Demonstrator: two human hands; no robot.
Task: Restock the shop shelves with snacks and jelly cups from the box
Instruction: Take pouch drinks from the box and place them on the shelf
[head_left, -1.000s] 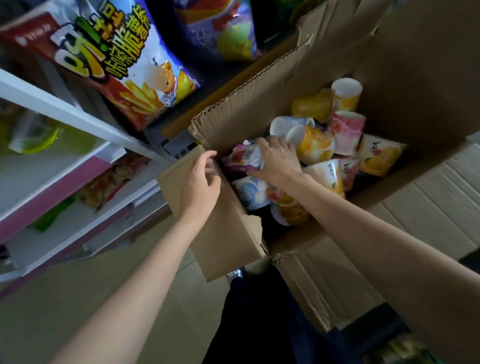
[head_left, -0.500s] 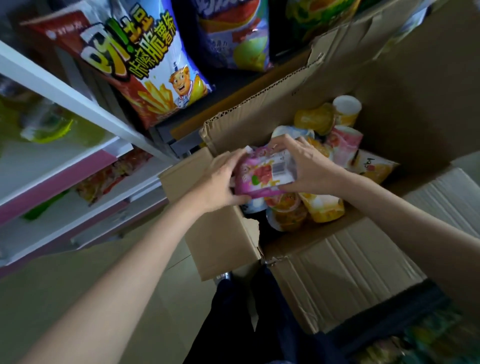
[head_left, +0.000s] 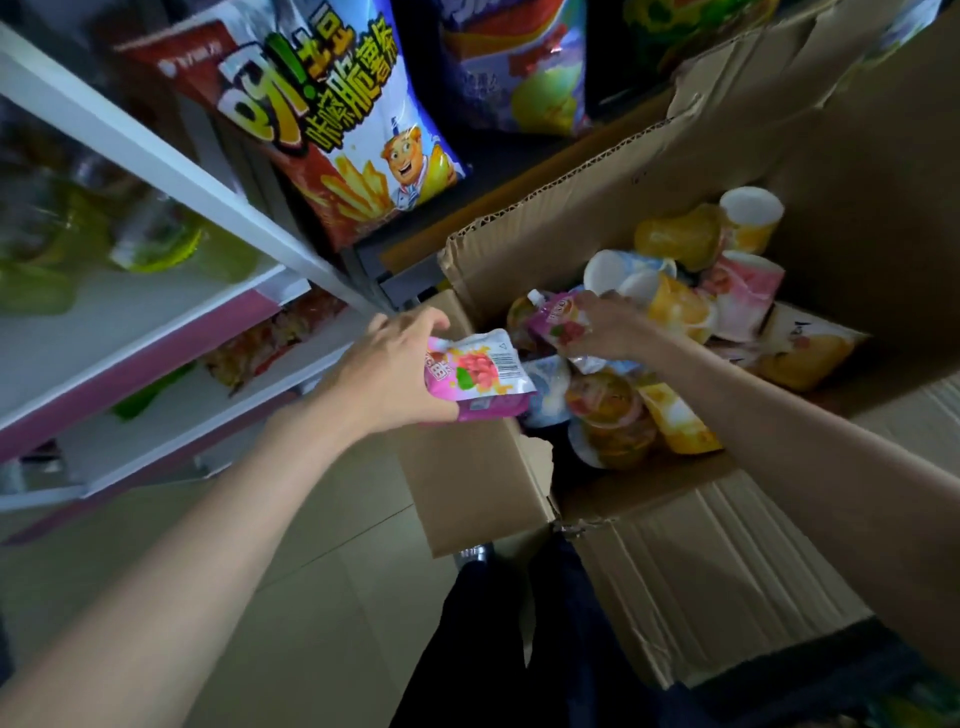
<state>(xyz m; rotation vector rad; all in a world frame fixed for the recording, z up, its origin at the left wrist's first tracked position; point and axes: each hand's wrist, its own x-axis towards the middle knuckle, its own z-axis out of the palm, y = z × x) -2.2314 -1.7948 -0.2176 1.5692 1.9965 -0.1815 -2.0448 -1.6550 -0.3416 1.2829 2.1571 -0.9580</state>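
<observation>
Left hand (head_left: 387, 374) gripping a pink pouch (head_left: 475, 376) over the near edge of an open cardboard box (head_left: 691, 561), right hand (head_left: 605, 330) inside the box holding a second pink pouch (head_left: 558, 319), jelly cups (head_left: 675, 312) piled around it, white shelves (head_left: 171, 171) at left, big chips bag (head_left: 332, 124) above.

Both bare arms reach forward, left grip (head_left: 387, 374) and right grip (head_left: 605, 332) each curled closed.

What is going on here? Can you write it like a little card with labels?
Place: shop aisle beside white shelves
Box: open cardboard box holding jelly cups and pouches
Left hand: grips a pink pouch over the box's edge
Right hand: grips a second pink pouch inside the box
Nearby: big chip bag on the shelf
</observation>
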